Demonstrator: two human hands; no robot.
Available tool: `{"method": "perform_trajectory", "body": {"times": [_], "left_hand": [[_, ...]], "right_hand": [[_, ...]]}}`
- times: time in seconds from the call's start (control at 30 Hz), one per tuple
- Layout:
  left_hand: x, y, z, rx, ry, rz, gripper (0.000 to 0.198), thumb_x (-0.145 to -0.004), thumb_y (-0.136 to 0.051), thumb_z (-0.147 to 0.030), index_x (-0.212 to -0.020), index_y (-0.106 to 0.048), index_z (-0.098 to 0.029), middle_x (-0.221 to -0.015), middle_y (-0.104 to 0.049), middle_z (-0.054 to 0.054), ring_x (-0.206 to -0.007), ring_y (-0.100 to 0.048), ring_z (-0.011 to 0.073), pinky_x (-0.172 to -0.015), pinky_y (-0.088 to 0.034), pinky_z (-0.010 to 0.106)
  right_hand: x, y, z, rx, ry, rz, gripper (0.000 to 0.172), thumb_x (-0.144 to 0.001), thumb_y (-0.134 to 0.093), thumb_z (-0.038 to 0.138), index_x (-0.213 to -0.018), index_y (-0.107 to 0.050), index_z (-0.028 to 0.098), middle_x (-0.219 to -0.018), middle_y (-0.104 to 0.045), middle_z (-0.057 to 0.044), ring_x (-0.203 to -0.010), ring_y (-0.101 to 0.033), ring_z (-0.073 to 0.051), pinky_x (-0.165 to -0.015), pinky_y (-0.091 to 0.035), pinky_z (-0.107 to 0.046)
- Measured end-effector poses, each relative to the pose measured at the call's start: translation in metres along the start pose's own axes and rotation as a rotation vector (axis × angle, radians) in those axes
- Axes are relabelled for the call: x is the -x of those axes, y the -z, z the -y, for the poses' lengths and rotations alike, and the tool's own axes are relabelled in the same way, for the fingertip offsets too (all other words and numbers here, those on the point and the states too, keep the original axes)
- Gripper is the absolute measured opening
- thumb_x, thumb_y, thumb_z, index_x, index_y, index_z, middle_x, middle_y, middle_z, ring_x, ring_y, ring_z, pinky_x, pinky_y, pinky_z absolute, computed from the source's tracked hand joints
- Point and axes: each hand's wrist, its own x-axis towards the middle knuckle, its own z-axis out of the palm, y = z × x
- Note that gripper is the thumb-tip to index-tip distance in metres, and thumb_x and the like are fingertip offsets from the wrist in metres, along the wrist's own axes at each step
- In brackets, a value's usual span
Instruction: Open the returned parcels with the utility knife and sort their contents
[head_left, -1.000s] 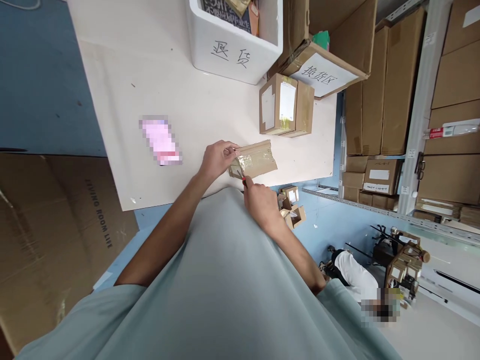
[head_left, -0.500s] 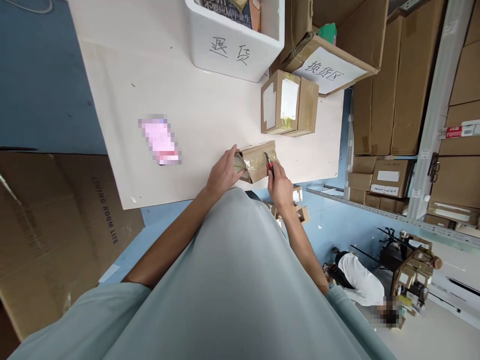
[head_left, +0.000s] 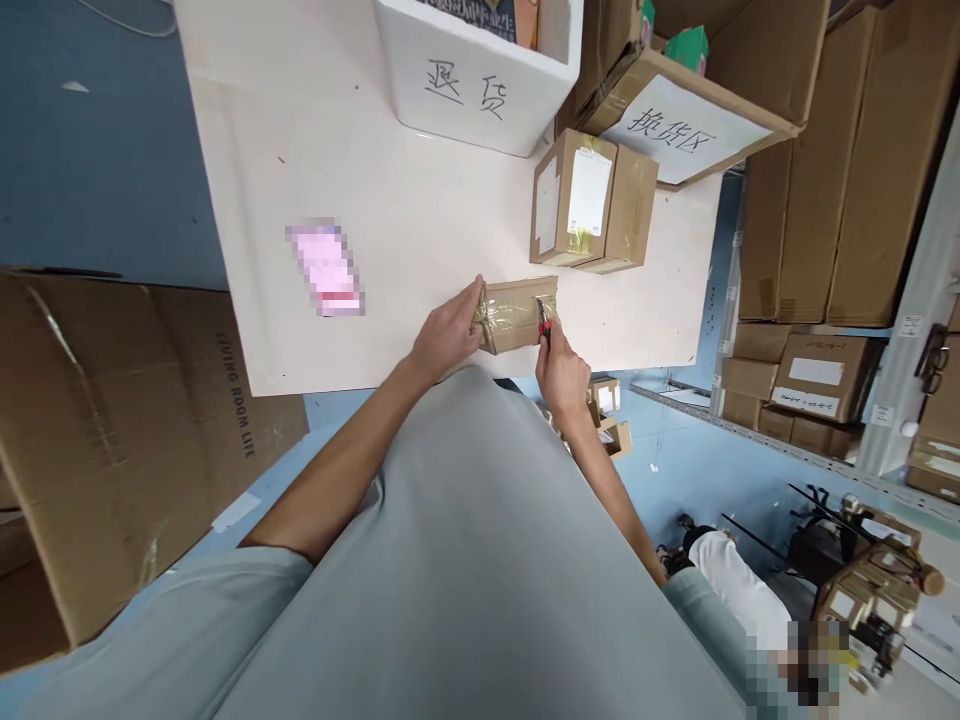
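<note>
A small taped cardboard box [head_left: 512, 308] sits at the front edge of the white table, near my body. My left hand [head_left: 452, 335] grips its left end, fingers along the far side and thumb hidden. In my right hand [head_left: 562, 378] is a utility knife [head_left: 545, 322] with a red and black handle. Its blade lies against the clear tape near the box's right end. How deep the blade sits cannot be made out.
Two cardboard boxes [head_left: 592, 200] stand together behind the small box. Beyond are a white bin [head_left: 480, 100] and an open carton [head_left: 697, 130]. A phone with a pink screen [head_left: 328, 268] lies left on the table [head_left: 255, 200]. A co-worker [head_left: 739, 580] bends down at lower right.
The view has shifted slightly. The box has turned so its taped top faces me more squarely, and my left hand covers its left end. The knife stays at the right end.
</note>
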Motion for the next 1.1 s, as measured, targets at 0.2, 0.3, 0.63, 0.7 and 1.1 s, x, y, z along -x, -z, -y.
{"method": "perform_trajectory", "body": {"times": [0.2,0.3,0.63,0.7,1.1], "left_hand": [[-0.008,0.018,0.004,-0.049,-0.001,0.051,0.091,-0.084,-0.057,-0.019,-0.174,-0.042,-0.015,-0.166,-0.061,0.016,-0.144,-0.065,0.0354,-0.120,-0.055,0.048],[-0.005,0.024,-0.010,-0.090,0.021,0.057,0.093,-0.083,-0.062,-0.019,-0.174,-0.043,-0.016,-0.162,-0.064,0.016,-0.144,-0.065,0.0379,-0.120,-0.055,0.051],[-0.003,0.007,-0.055,-0.141,0.043,-0.003,0.079,-0.086,-0.069,-0.028,-0.163,-0.054,-0.027,-0.161,-0.064,0.012,-0.158,-0.053,0.0400,-0.136,-0.035,0.064],[-0.005,0.003,-0.056,-0.149,0.039,-0.013,0.076,-0.088,-0.069,-0.030,-0.163,-0.054,-0.028,-0.159,-0.065,0.013,-0.159,-0.052,0.0393,-0.138,-0.030,0.066],[-0.004,-0.003,-0.063,-0.225,0.048,-0.011,0.069,-0.094,-0.063,-0.033,-0.161,-0.052,-0.027,-0.157,-0.067,0.013,-0.162,-0.049,0.0371,-0.139,-0.027,0.065]], "right_hand": [[-0.001,-0.002,-0.004,0.013,0.064,0.020,0.060,-0.119,-0.022,0.033,-0.175,-0.035,0.016,-0.152,-0.070,-0.022,-0.109,-0.079,-0.031,-0.091,-0.058,-0.038],[-0.004,0.002,-0.013,-0.048,0.090,0.026,0.058,-0.119,-0.024,0.033,-0.174,-0.036,0.019,-0.153,-0.070,-0.020,-0.110,-0.078,-0.030,-0.091,-0.058,-0.037],[0.014,0.032,-0.022,-0.288,0.189,0.209,0.054,-0.117,-0.046,0.042,-0.169,-0.051,0.030,-0.118,-0.086,-0.006,-0.096,-0.082,-0.028,-0.093,-0.059,-0.036],[0.014,0.037,-0.021,-0.299,0.197,0.234,0.052,-0.118,-0.046,0.041,-0.169,-0.052,0.031,-0.120,-0.086,-0.006,-0.095,-0.083,-0.027,-0.094,-0.059,-0.035],[0.004,0.047,-0.018,-0.310,0.246,0.307,0.047,-0.118,-0.042,0.032,-0.161,-0.058,0.021,-0.117,-0.086,-0.009,-0.105,-0.080,-0.029,-0.093,-0.056,-0.035]]}}
